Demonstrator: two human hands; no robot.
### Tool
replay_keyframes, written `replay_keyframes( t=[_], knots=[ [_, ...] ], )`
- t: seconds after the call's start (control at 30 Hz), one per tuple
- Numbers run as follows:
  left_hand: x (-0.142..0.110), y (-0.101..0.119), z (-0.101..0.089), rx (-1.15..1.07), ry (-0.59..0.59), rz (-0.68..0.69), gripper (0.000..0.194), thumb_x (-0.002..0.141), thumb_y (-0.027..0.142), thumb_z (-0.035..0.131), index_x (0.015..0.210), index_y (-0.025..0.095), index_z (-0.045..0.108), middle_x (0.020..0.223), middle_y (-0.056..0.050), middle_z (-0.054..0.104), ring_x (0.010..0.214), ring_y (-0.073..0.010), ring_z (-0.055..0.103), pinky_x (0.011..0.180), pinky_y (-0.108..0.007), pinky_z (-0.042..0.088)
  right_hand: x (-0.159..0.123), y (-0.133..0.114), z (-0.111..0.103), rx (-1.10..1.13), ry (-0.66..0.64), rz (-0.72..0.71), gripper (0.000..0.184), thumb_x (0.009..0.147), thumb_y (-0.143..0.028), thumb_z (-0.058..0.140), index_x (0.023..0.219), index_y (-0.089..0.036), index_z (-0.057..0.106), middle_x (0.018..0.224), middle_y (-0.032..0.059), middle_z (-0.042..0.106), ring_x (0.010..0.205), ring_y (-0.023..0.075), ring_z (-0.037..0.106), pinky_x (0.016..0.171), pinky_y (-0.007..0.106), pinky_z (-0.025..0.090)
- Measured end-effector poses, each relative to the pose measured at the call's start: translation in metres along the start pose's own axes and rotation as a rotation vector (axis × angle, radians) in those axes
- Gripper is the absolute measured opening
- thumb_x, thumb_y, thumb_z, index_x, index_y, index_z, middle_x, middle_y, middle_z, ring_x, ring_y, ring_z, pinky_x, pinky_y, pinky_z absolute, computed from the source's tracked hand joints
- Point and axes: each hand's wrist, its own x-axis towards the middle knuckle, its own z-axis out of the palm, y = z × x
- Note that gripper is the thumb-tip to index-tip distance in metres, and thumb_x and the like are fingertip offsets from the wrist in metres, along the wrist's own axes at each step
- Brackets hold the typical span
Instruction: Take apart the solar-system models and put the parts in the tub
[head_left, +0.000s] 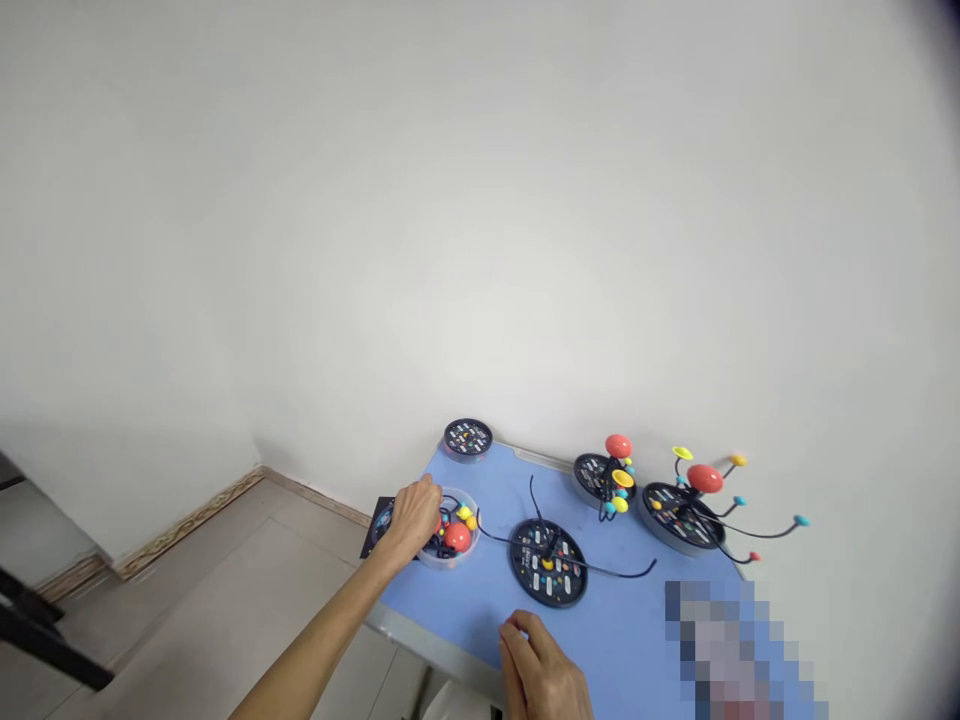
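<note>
Currently, left hand point(409, 520) in clear plastic tub point(466, 553), grip unclear, right hand's point(538, 670) grip narrow and empty, disc lettering point(535, 574) unreadable

Left hand point(412, 520) against the rim of a plastic tub point(459, 558), with balls point(457, 537) and bent rods point(448, 520) inside the tub. Flat box point(379, 528) just left of the hand, partly beneath it. Right hand point(538, 672) at the near edge of the table point(600, 625). Ahead of the right hand, a round base point(547, 562) with a loose rod point(600, 570) across it. Behind the left hand, a second round base point(467, 437) near the far corner. Ahead and right of both hands, along the far edge, a rod-and-ball model point(604, 478) on its base, then a larger model point(679, 515) on its base, farther right. Beyond the table, a wall point(480, 250); left of the left hand, below the table, a floor point(225, 600). Right of the right hand, a pixelated patch point(731, 650), contents hidden.
</note>
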Motion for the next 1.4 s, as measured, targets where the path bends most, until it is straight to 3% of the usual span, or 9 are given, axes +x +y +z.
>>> replay_keyframes(
  t=[0.3, 0.43, 0.57, 0.73, 0.87, 0.97, 1.07, 1.2, 1.4],
  knots=[
    [-0.005, 0.0, -0.01, 0.057, 0.005, 0.002, 0.029, 0.099, 0.025, 0.042, 0.108, 0.016, 0.069, 0.112, -0.015, 0.065, 0.098, -0.0257, 0.067, 0.078, -0.033, 0.047, -0.026, 0.024, -0.004, -0.03, 0.045, 0.113, 0.041, 0.103, -0.03, 0.03, 0.091, -0.022, 0.068, 0.087, 0.0067, 0.069, 0.06, 0.0129, 0.067, 0.055, 0.019, 0.051],
    [-0.022, 0.008, -0.01, -0.107, 0.177, -0.004, 0.033, 0.1, 0.03, 0.038, 0.108, 0.021, 0.069, 0.109, -0.009, 0.067, 0.094, -0.0212, 0.067, 0.077, -0.029, 0.046, -0.026, 0.035, -0.012, -0.012, 0.088, 0.23, 0.045, 0.103, -0.034, 0.029, 0.089, -0.022, 0.07, 0.084, 0.0079, 0.069, 0.063, 0.0152, 0.068, 0.057, 0.022, 0.051],
    [-0.046, 0.036, -0.001, -0.472, 0.335, 0.165, 0.033, 0.098, 0.032, 0.041, 0.095, 0.024, 0.072, 0.093, -0.004, 0.07, 0.085, -0.0184, 0.065, 0.079, -0.028, 0.047, -0.006, 0.043, -0.032, 0.037, 0.071, 0.348, 0.044, 0.102, -0.04, 0.033, 0.088, -0.022, 0.071, 0.084, 0.009, 0.07, 0.066, 0.0172, 0.068, 0.061, 0.025, 0.051],
    [-0.065, 0.088, 0.025, -0.692, 0.259, 0.298, 0.028, 0.094, 0.027, 0.046, 0.093, 0.022, 0.073, 0.089, -0.006, 0.07, 0.085, -0.0198, 0.066, 0.079, -0.029, 0.049, 0.032, 0.053, -0.045, 0.097, 0.112, 0.467, 0.049, 0.098, -0.051, 0.036, 0.084, -0.02, 0.071, 0.08, 0.0083, 0.069, 0.058, 0.0166, 0.062, 0.057, 0.027, 0.047],
    [-0.064, 0.122, 0.043, -0.624, 0.179, 0.269, 0.031, 0.092, 0.02, 0.045, 0.109, 0.02, 0.07, 0.103, -0.009, 0.071, 0.094, -0.0214, 0.067, 0.083, -0.031, 0.051, 0.056, 0.065, -0.042, 0.081, 0.073, 0.529, 0.038, 0.094, -0.046, 0.042, 0.086, -0.02, 0.069, 0.077, 0.0056, 0.068, 0.058, 0.0167, 0.059, 0.059, 0.028, 0.044],
    [-0.057, 0.137, 0.05, -0.535, 0.123, 0.178, 0.038, 0.09, 0.017, 0.045, 0.123, 0.016, 0.064, 0.118, -0.012, 0.069, 0.104, -0.0232, 0.066, 0.09, -0.033, 0.05, 0.071, 0.072, -0.038, 0.022, -0.035, 0.565, 0.023, 0.088, -0.034, 0.051, 0.088, -0.02, 0.068, 0.079, 0.0037, 0.067, 0.063, 0.0167, 0.061, 0.061, 0.026, 0.041],
    [-0.05, 0.145, 0.051, -0.461, 0.071, 0.116, 0.043, 0.09, 0.011, 0.042, 0.128, 0.016, 0.061, 0.126, -0.013, 0.066, 0.111, -0.0224, 0.064, 0.094, -0.032, 0.048, 0.081, 0.073, -0.033, -0.047, -0.145, 0.589, 0.015, 0.084, -0.024, 0.056, 0.09, -0.02, 0.068, 0.083, 0.0039, 0.069, 0.071, 0.017, 0.063, 0.062, 0.024, 0.038],
    [-0.042, 0.145, 0.051, -0.409, 0.008, 0.123, 0.04, 0.093, 0.01, 0.04, 0.123, 0.017, 0.064, 0.123, -0.012, 0.067, 0.11, -0.0214, 0.065, 0.092, -0.03, 0.048, 0.089, 0.067, -0.029, -0.118, -0.238, 0.597, 0.012, 0.085, -0.019, 0.056, 0.078, -0.019, 0.066, 0.078, 0.0034, 0.068, 0.066, 0.0152, 0.061, 0.058, 0.024, 0.033],
    [-0.039, 0.143, 0.056, -0.365, 0.02, 0.159, 0.042, 0.093, 0.006, 0.039, 0.128, 0.016, 0.06, 0.123, -0.012, 0.067, 0.111, -0.0212, 0.064, 0.087, -0.028, 0.048, 0.09, 0.063, -0.025, -0.188, -0.196, 0.576, 0.018, 0.087, -0.016, 0.054, 0.072, -0.02, 0.064, 0.073, 0.0018, 0.066, 0.063, 0.0139, 0.06, 0.056, 0.024, 0.03]
  ],
)
